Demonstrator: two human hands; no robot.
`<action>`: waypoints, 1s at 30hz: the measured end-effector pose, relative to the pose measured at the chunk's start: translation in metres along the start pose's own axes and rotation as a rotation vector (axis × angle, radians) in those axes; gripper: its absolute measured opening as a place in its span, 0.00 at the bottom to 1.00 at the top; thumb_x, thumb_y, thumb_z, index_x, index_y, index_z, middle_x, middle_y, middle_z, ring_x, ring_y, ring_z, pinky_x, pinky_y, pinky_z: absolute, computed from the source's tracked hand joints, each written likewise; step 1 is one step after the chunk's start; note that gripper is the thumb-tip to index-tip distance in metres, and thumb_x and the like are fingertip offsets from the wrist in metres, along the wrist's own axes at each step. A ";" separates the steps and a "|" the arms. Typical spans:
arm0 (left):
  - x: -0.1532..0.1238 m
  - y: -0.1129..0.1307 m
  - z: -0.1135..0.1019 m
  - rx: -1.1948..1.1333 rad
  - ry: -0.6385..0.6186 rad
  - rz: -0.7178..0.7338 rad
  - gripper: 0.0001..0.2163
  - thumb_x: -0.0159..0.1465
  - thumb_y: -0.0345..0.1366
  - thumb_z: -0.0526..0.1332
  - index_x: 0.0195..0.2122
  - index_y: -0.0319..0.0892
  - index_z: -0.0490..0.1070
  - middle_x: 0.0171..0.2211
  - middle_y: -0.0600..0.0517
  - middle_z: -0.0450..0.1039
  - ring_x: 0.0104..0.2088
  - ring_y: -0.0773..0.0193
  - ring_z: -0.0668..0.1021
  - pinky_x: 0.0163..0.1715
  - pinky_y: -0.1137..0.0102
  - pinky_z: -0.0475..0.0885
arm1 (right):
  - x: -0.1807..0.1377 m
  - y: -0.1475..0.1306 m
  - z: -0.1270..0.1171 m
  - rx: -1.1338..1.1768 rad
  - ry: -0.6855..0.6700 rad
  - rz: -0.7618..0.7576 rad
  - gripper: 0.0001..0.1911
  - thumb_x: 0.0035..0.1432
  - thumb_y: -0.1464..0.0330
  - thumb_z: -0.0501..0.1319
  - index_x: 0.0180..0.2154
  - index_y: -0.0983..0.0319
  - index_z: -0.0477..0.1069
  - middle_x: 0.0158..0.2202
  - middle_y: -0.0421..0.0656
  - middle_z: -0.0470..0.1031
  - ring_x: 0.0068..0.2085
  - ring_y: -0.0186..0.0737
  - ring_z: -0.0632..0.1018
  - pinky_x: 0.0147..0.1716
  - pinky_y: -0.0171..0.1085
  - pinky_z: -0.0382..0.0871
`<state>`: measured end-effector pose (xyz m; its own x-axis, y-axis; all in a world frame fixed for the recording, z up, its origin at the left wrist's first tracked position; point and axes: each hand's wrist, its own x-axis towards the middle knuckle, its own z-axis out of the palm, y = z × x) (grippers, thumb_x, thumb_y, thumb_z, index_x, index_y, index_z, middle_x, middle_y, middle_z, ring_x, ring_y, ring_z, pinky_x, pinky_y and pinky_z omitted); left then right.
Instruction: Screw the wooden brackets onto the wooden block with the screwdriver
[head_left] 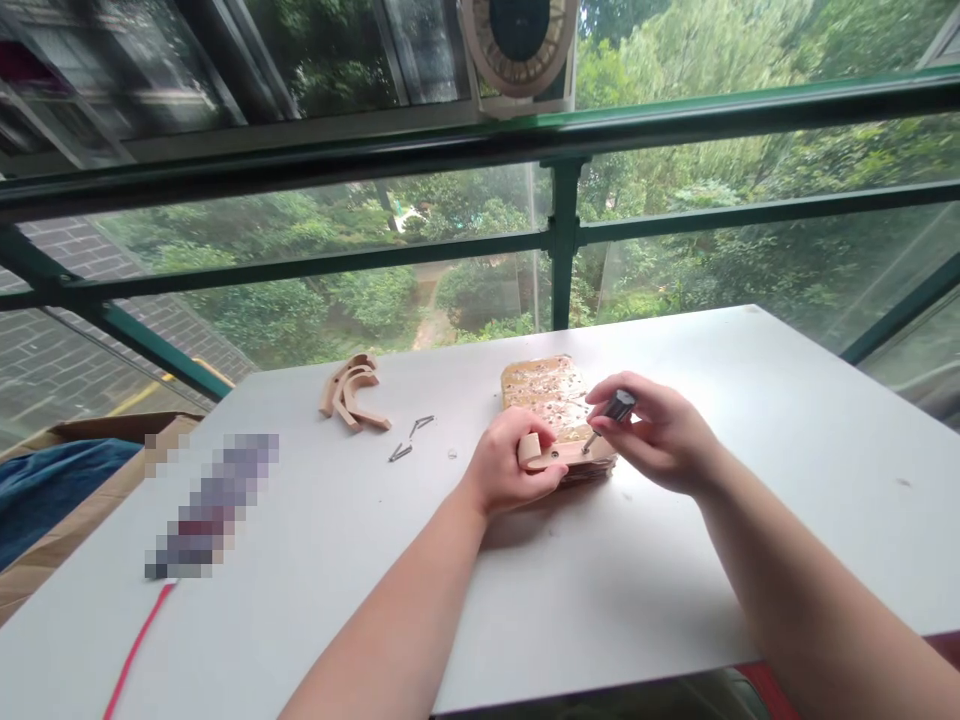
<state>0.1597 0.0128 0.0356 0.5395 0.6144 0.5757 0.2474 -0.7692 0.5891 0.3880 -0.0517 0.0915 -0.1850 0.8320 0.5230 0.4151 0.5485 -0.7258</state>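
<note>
My right hand (pixel 656 430) is closed around the dark handle of a screwdriver (pixel 620 404). Its shaft slants down to a screw in a pale wooden hook (pixel 532 452). My left hand (pixel 507 455) grips this curved wooden piece, fingers on one side and thumb on the other, pressing it on a stack of wooden boards (pixel 544 383). Clear film seems to cover the boards, and rows of small dark holes or dots show on the top one. A second dark screw or hole (pixel 555 454) sits in the hook between my hands.
Several more curved wooden hooks (pixel 354 392) lie at the back left of the white table (pixel 637 620). Loose screws (pixel 411 440) lie in front of them. A blurred-out item (pixel 214 505) with a red cord (pixel 139 650) is at the left. Beyond the table runs a green railing (pixel 562 240).
</note>
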 end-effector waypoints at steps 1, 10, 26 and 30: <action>0.000 0.000 0.000 0.000 0.001 -0.003 0.12 0.53 0.35 0.70 0.36 0.45 0.70 0.33 0.52 0.74 0.36 0.60 0.77 0.41 0.63 0.74 | 0.000 -0.002 0.000 0.003 0.005 0.011 0.07 0.63 0.67 0.65 0.44 0.58 0.71 0.36 0.44 0.75 0.35 0.39 0.75 0.30 0.38 0.67; -0.001 -0.001 0.001 -0.007 0.001 -0.016 0.12 0.53 0.35 0.70 0.36 0.44 0.71 0.35 0.52 0.75 0.37 0.60 0.77 0.42 0.63 0.75 | 0.003 -0.001 0.002 0.184 0.027 0.032 0.23 0.63 0.73 0.63 0.58 0.57 0.61 0.35 0.40 0.77 0.37 0.39 0.81 0.34 0.38 0.72; 0.000 0.000 0.003 0.023 -0.008 -0.027 0.10 0.53 0.35 0.70 0.34 0.44 0.71 0.34 0.53 0.74 0.35 0.61 0.76 0.40 0.65 0.73 | 0.001 -0.012 -0.006 0.034 -0.086 0.036 0.14 0.65 0.72 0.57 0.52 0.57 0.66 0.38 0.43 0.78 0.35 0.38 0.76 0.35 0.39 0.70; 0.000 0.000 0.003 0.034 -0.001 -0.035 0.11 0.53 0.36 0.70 0.33 0.44 0.70 0.33 0.53 0.74 0.35 0.61 0.76 0.40 0.65 0.74 | 0.004 -0.009 -0.003 -0.055 0.034 0.011 0.07 0.63 0.65 0.64 0.40 0.57 0.67 0.33 0.40 0.71 0.33 0.37 0.73 0.32 0.38 0.67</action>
<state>0.1626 0.0120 0.0339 0.5312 0.6406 0.5544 0.2931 -0.7530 0.5892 0.3862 -0.0537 0.1008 -0.1505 0.8343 0.5304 0.4657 0.5331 -0.7064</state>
